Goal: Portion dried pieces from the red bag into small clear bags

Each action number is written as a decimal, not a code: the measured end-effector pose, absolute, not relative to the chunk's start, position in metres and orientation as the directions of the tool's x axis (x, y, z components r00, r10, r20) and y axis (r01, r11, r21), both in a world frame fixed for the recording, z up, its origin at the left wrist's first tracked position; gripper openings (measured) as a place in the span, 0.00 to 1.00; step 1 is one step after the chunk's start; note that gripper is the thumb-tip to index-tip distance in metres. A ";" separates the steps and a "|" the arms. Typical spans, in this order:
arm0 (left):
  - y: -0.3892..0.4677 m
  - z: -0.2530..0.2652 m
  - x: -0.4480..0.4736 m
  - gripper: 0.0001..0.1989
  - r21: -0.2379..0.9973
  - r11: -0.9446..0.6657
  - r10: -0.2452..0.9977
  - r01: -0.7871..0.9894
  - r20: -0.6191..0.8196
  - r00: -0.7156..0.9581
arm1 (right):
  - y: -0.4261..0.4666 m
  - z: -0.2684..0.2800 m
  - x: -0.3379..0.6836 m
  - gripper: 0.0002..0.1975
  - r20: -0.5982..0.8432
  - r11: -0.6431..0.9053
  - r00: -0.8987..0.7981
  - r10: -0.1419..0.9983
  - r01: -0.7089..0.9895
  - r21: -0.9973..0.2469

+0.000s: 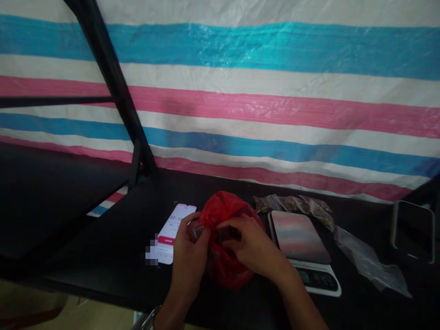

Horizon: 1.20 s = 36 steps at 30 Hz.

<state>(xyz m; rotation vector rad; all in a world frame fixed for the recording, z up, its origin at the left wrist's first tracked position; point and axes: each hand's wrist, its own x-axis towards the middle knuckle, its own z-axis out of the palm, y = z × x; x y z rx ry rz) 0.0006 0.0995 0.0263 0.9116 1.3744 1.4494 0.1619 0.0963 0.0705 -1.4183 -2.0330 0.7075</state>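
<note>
A red plastic bag (228,272) stands on the black table in front of me, its mouth facing up. My left hand (190,250) is at the bag's left side, closed around a small clear plastic bag (196,231) that shows between thumb and fingers. Over the red bag's opening, my right hand (249,240) has its fingers curled together and dipping in. What those fingertips hold, if anything, is hidden. Just left of my left hand lies a phone (168,229) with a timer on its lit screen.
Right of the red bag sits a kitchen scale (302,238) with a shiny plate. Behind it are several filled zip bags (295,204) with brown contents. Flat clear bags (371,261) lie farther right, near a dark-screened device (412,231). A black frame post (113,82) rises at left.
</note>
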 end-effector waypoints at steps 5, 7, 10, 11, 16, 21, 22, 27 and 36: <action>0.102 0.022 -0.001 0.31 0.997 -0.073 0.938 -0.020 0.062 -0.340 | 0.100 0.065 0.166 0.19 0.070 0.182 -0.286 0.956 0.388 -0.904; 0.102 0.019 -0.003 0.30 0.987 -0.138 0.908 0.086 0.160 -0.386 | 0.100 0.063 0.173 0.17 0.072 0.150 -0.277 0.958 0.270 -0.951; 0.098 0.014 -0.007 0.26 0.919 -0.270 0.841 0.289 0.371 -0.394 | 0.094 0.068 0.181 0.14 0.104 0.154 -0.253 0.962 0.183 -0.971; 0.096 0.012 -0.008 0.24 0.871 -0.332 0.809 0.363 0.461 -0.365 | 0.090 0.072 0.182 0.15 0.111 0.156 -0.249 0.962 0.169 -0.973; 0.086 0.008 -0.009 0.25 0.607 -0.567 0.673 0.557 0.731 -0.113 | 0.072 0.099 0.171 0.16 0.166 0.222 -0.216 0.962 0.267 -0.938; 0.084 0.005 -0.002 0.27 0.552 -0.657 0.667 0.514 0.743 0.055 | 0.063 0.112 0.153 0.24 0.201 0.307 -0.245 0.948 0.553 -0.774; 0.083 0.003 -0.002 0.28 0.541 -0.684 0.656 0.489 0.749 0.088 | 0.062 0.112 0.151 0.25 0.194 0.314 -0.260 0.946 0.585 -0.748; 0.084 -0.002 -0.005 0.31 0.561 -0.720 0.663 0.408 0.730 0.165 | 0.055 0.114 0.144 0.24 0.144 0.342 -0.369 0.918 0.553 -0.760; 0.087 0.003 -0.013 0.31 0.697 -0.596 0.759 0.397 0.651 -0.004 | 0.061 0.106 0.139 0.23 0.140 0.280 -0.280 0.950 0.561 -0.779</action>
